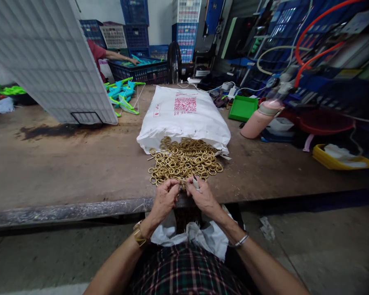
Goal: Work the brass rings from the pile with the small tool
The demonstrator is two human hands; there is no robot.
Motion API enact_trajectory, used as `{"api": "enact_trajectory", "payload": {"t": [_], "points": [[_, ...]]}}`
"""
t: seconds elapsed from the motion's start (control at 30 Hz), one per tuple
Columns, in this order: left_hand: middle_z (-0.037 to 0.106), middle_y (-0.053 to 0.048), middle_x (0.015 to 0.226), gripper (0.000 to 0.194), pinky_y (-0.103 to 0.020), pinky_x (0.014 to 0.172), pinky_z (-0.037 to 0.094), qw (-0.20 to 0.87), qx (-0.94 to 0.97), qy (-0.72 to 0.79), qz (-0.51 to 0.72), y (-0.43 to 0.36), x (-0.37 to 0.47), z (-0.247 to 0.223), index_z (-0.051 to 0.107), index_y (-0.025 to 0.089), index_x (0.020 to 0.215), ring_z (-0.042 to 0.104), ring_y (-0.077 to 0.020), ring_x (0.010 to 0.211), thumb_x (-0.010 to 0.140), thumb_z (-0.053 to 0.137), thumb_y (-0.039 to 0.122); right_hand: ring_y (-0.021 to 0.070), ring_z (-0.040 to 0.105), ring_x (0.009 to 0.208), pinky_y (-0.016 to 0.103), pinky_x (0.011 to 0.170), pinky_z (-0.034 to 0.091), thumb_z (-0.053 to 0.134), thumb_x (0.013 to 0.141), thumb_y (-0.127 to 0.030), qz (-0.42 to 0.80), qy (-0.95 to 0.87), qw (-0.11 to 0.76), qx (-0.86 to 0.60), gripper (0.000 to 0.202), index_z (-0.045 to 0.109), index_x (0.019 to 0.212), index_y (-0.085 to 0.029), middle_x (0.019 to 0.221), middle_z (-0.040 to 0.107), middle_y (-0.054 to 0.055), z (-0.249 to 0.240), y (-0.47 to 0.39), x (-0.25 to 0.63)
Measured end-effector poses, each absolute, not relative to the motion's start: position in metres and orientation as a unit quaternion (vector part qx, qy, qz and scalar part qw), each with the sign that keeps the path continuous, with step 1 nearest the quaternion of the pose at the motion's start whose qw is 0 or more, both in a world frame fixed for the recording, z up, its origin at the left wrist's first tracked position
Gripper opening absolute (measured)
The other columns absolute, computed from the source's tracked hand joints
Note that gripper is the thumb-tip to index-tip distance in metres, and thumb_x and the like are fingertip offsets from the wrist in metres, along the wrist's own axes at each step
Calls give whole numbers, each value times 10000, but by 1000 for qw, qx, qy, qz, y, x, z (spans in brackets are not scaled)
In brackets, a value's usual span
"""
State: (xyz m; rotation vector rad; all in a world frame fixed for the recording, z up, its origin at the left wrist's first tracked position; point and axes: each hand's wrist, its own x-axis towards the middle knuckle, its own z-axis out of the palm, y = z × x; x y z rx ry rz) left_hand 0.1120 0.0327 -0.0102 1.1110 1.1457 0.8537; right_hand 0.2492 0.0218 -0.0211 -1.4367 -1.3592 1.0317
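A heap of brass-coloured rings spills from the mouth of a white woven sack with red print. At the near edge of the heap, my left hand is closed, its thumb and forefinger pinching a ring. Close beside it, my right hand is closed too, its fingertips at the same ring. A small knife-like tool with a pale handle and dark tip sticks up from my right hand's fingers. The fingertips partly cover the ring.
A white ribbed panel leans at left, near green-and-blue toy bows. On the right are a green tray, a pink bottle and a yellow tray. A co-worker's arm reaches into a dark crate. The worktable's edge runs in front.
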Motion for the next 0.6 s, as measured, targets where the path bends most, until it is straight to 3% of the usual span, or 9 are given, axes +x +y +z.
{"api": "enact_trajectory", "payload": {"t": [0.17, 0.33, 0.47, 0.6], "points": [[456, 64, 500, 247, -156, 357, 314, 623, 480, 488, 378, 34, 114, -13, 562, 154, 834, 378, -56, 391, 740, 523, 380, 75, 366, 445, 203, 475, 309, 448, 763, -327, 469, -494, 450, -577, 154, 471, 688, -194, 506, 445, -68, -16, 21, 245], [438, 63, 474, 241, -165, 362, 287, 614, 494, 491, 371, 35, 114, -13, 541, 156, 711, 346, -53, 379, 746, 521, 393, 75, 362, 432, 203, 473, 319, 451, 771, -339, 484, -491, 451, -567, 162, 482, 711, -192, 497, 435, -74, -19, 22, 243], [463, 44, 514, 202, -183, 443, 338, 547, 543, 502, 391, 35, 112, -13, 529, 156, 658, 406, -73, 455, 752, 508, 334, 106, 462, 534, 221, 546, 370, 442, 776, -298, 397, -546, 429, -600, 143, 523, 767, -180, 568, 500, -36, -18, 23, 243], [540, 12, 610, 142, -216, 577, 377, 431, 638, 491, 408, 35, 110, -12, 563, 156, 656, 471, -104, 592, 751, 493, 235, 144, 549, 762, 254, 701, 409, 430, 788, -248, 310, -619, 414, -591, 200, 544, 939, -183, 831, 605, 34, -15, 22, 246]]}}
